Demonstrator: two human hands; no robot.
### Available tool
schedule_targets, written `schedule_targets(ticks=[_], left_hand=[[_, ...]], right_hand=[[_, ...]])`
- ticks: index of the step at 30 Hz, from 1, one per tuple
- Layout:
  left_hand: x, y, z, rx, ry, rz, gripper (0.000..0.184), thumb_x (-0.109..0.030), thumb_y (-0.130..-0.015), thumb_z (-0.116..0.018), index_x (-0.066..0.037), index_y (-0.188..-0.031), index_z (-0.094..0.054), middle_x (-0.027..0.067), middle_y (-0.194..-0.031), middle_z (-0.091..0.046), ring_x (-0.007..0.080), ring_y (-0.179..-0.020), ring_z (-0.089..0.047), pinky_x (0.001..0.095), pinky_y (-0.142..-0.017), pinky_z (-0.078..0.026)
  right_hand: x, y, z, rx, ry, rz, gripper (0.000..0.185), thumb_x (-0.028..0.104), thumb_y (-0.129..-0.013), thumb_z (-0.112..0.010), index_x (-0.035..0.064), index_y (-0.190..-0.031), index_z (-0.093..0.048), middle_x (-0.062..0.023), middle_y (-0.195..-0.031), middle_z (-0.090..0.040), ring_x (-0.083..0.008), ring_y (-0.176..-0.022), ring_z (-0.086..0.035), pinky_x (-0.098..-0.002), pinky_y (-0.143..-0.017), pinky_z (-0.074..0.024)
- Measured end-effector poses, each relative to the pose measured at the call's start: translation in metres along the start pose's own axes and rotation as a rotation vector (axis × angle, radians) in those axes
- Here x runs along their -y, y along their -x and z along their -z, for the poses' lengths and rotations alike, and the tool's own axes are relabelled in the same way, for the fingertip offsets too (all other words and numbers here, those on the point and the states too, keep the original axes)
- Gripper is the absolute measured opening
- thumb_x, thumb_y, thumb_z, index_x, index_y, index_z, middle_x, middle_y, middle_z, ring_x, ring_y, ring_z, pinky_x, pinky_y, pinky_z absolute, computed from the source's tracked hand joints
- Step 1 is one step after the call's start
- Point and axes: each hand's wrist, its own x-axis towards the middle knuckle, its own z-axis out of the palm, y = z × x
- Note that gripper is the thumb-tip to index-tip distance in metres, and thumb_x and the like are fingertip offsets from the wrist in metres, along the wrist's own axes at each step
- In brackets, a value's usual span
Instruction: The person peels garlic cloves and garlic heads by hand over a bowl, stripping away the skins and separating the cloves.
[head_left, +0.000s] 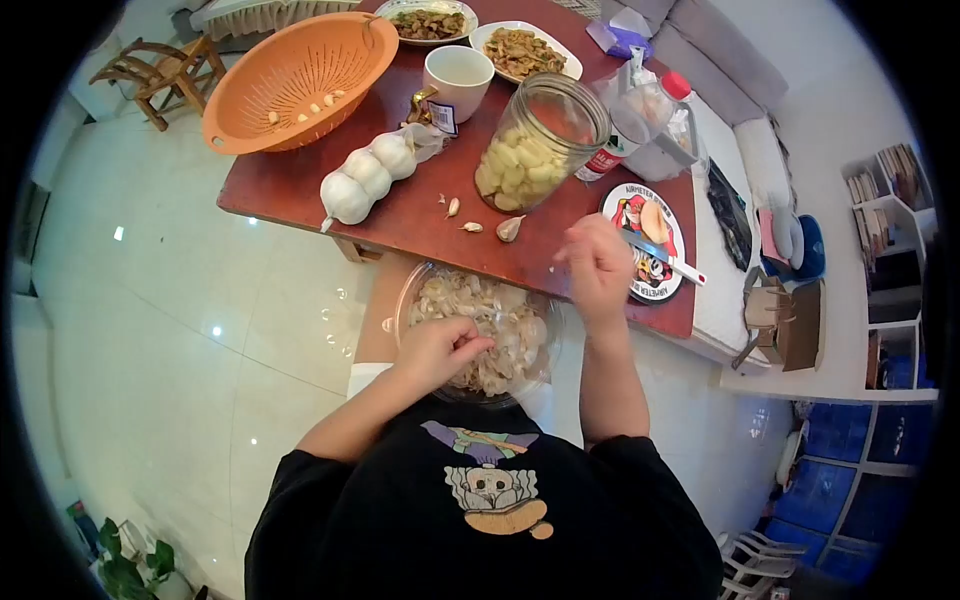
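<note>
One shirt point(400, 530) sits behind two hands point(440, 350) point(600, 268), each grip together, facing three tabletop cloves point(509, 229) point(471, 228) point(453, 207).

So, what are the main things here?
Table: one, reddish, centre
Colander: one, orange, upper left
Food plates: two, white, top
Mug: one, white, beside colander
Garlic bulbs: at least three, white, below colander
Clove jar: one, clear, beside mug
Loose cloves: three, pale, below jar
Bottle: one, clear, beside jar
Round plate: one, multicoloured, right
Knife: one, white handle, on round plate
Peelings bowl: one, clear, below table edge
Sofa: one, grey, upper right
Chair: one, brown, upper left
Left hand: one, bare, over bowl
Right hand: one, bare, near knife
</note>
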Motion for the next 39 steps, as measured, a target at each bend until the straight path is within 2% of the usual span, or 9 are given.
schedule_targets(ticks=[6, 10, 14, 18, 22, 29, 31, 32, 39], left_hand=[[-0.002, -0.007, -0.003, -0.085, 0.083, -0.214, 0.021, -0.011, -0.079, -0.07, -0.004, -0.096, -0.06, 0.0104, -0.095, -0.059, 0.0222, -0.077, -0.06, 0.032, -0.066, -0.049], [-0.004, -0.009, -0.003, -0.153, 0.198, -0.238, 0.029, -0.005, -0.081, -0.067, -0.003, -0.109, -0.058, 0.0095, -0.099, -0.057, 0.0182, -0.086, -0.059, 0.0293, -0.072, -0.049], [-0.013, -0.012, 0.0, -0.204, 0.702, -0.105, 0.041, -0.001, -0.083, -0.064, -0.001, -0.122, -0.051, 0.0071, -0.109, -0.053, 0.0129, -0.091, -0.057, 0.0254, -0.077, -0.049], [-0.03, -0.013, 0.006, -0.22, 0.521, -0.227, 0.038, 0.002, -0.087, -0.058, 0.0, -0.124, -0.051, 0.0074, -0.108, -0.053, 0.0116, -0.09, -0.057, 0.0239, -0.075, -0.05], [-0.019, -0.014, 0.001, -0.092, 0.557, -0.164, 0.021, -0.003, -0.094, -0.049, 0.002, -0.113, -0.058, 0.007, -0.093, -0.057, 0.0114, -0.081, -0.058, 0.0241, -0.07, -0.049], [-0.029, -0.019, 0.006, 0.029, 1.383, 0.253, 0.026, -0.01, -0.097, -0.046, 0.0, -0.121, -0.047, 0.0089, -0.105, -0.058, 0.0152, -0.087, -0.06, 0.0269, -0.074, -0.051], [-0.025, -0.019, 0.002, 0.031, 1.305, 0.25, 0.029, -0.009, -0.096, -0.049, 0.0, -0.123, -0.043, 0.01, -0.108, -0.058, 0.0165, -0.089, -0.061, 0.0282, -0.076, -0.052], [-0.023, -0.019, 0.0, 0.032, 1.267, 0.247, 0.031, -0.009, -0.096, -0.051, 0.0, -0.124, -0.042, 0.0106, -0.11, -0.058, 0.0171, -0.09, -0.061, 0.0289, -0.078, -0.052], [-0.02, -0.018, -0.004, 0.119, 1.113, 0.227, 0.032, -0.001, -0.091, -0.055, 0.001, -0.121, -0.044, 0.0094, -0.103, -0.061, 0.0148, -0.094, -0.061, 0.0281, -0.08, -0.052]], right_hand=[[-0.001, 0.011, -0.043, 0.071, 0.381, -0.116, 0.025, 0.013, -0.075, -0.069, 0.0082, -0.099, -0.064, -0.008, -0.093, -0.061, -0.0291, -0.089, -0.056, -0.0403, -0.074, -0.0454], [-0.005, 0.016, -0.047, 0.134, 0.433, -0.114, 0.03, 0.01, -0.078, -0.07, 0.0042, -0.106, -0.062, -0.0074, -0.096, -0.063, -0.0229, -0.092, -0.059, -0.0343, -0.081, -0.0463], [0.02, 0.035, -0.046, 0.065, -0.576, -0.64, 0.017, 0.006, -0.087, -0.064, 0.001, -0.103, -0.061, -0.0019, -0.097, -0.062, -0.0062, -0.084, -0.057, -0.0209, -0.073, -0.0451], [0.036, 0.055, -0.042, 0.189, -0.262, -0.467, 0.015, 0.005, -0.086, -0.063, 0.0018, -0.1, -0.061, -0.0035, -0.079, -0.063, -0.0075, -0.07, -0.059, -0.0229, -0.061, -0.0458], [0.039, 0.066, -0.037, 0.216, -0.174, -0.372, 0.008, 0.012, -0.088, -0.06, 0.0047, -0.087, -0.063, -0.0106, -0.075, -0.062, -0.0258, -0.064, -0.062, -0.0328, -0.057, -0.0465], [0.035, 0.072, -0.04, 0.03, -0.152, -0.346, 0.007, 0.01, -0.083, -0.064, 0.0041, -0.087, -0.065, -0.0089, -0.075, -0.062, -0.0243, -0.066, -0.062, -0.0322, -0.058, -0.0468], [0.033, 0.079, -0.031, 0.157, -0.171, -0.448, 0.009, 0.01, -0.081, -0.067, 0.0036, -0.087, -0.065, -0.0083, -0.076, -0.063, -0.0225, -0.066, -0.062, -0.0314, -0.058, -0.0468], [0.03, 0.087, -0.035, 0.105, -0.247, -0.488, 0.006, 0.003, -0.079, -0.069, 0.0028, -0.084, -0.067, -0.0049, -0.072, -0.06, -0.0116, -0.062, -0.055, -0.0249, -0.056, -0.0442], [0.037, 0.078, -0.024, 0.052, -0.215, -0.425, 0.013, 0.011, -0.078, -0.069, 0.0035, -0.087, -0.066, -0.0081, -0.087, -0.061, -0.0206, -0.07, -0.062, -0.0295, -0.061, -0.0491]])
